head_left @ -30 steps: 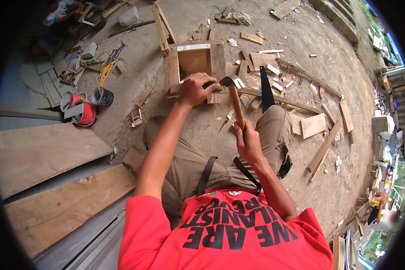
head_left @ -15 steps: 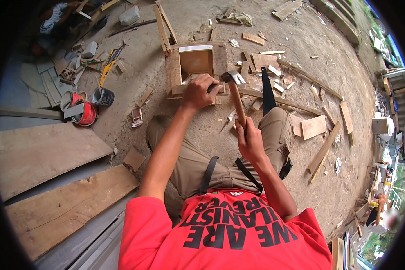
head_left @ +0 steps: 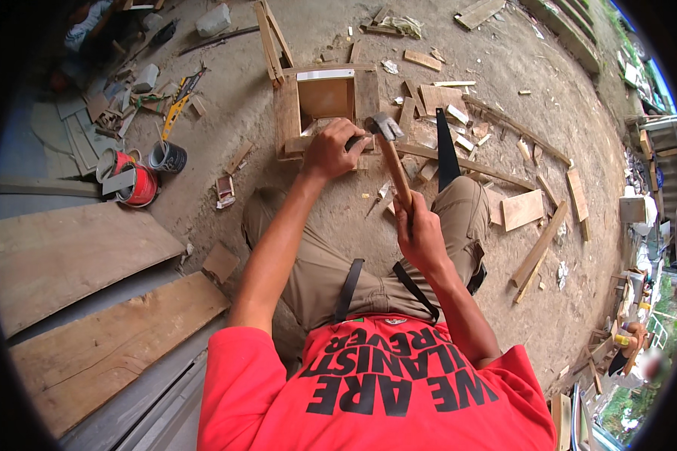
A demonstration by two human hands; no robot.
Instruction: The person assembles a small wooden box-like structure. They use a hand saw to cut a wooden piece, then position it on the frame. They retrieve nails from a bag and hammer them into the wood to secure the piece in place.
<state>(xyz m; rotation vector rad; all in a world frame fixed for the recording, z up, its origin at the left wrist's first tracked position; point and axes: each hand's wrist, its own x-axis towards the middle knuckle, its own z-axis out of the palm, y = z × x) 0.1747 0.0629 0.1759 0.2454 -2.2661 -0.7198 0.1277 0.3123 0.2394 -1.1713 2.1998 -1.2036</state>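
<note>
My right hand (head_left: 421,231) is closed round the wooden handle of a claw hammer (head_left: 401,177). The hammer's metal head is up beside the near right corner of a small wooden frame or box (head_left: 287,105). At the near edge of that frame, my left hand (head_left: 329,149) is bent over the wood with its fingers pinched. A small dark piece shows at its fingertips, too hidden to name. The hammer head is close to the left fingertips, and I cannot tell whether it touches the wood.
A handsaw (head_left: 447,150) leans by my right knee among wood offcuts (head_left: 523,211). Paint cans (head_left: 138,188) and a yellow-handled saw (head_left: 177,118) stand to the left. Wide boards (head_left: 120,331) lie near left. Other people are at the far left and far right.
The hammer head has shifted slightly left and up, nearer to the left fingertips. My left hand stays at the frame's near edge with its fingers still pinched.
</note>
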